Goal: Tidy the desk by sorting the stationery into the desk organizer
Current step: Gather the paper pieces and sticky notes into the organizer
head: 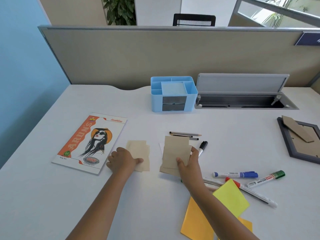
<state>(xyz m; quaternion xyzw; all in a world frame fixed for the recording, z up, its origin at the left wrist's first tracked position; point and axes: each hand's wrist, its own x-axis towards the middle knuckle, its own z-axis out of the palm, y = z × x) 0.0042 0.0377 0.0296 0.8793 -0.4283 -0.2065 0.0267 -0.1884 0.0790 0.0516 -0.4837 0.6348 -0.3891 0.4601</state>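
A light blue desk organizer (174, 93) with several compartments and two grey drawers stands at the back of the white desk (155, 196). My right hand (189, 161) grips a stack of brown paper cards (175, 151), tilted up off the desk. My left hand (123, 160) presses flat on a second pile of pale beige cards (141, 149). Pencils and a pen (186, 135) lie just beyond the right cards, a black marker (203, 147) beside them. Blue (235, 174), green (265, 179) and red (251, 192) whiteboard markers lie to the right.
An orange-and-white notebook (90, 142) lies at the left. Yellow (231, 198) and orange (197, 220) paper sheets sit at the front right. A dark picture frame (301, 138) lies at the right edge. An open grey cable tray (242, 94) sits next to the organizer, before a beige partition.
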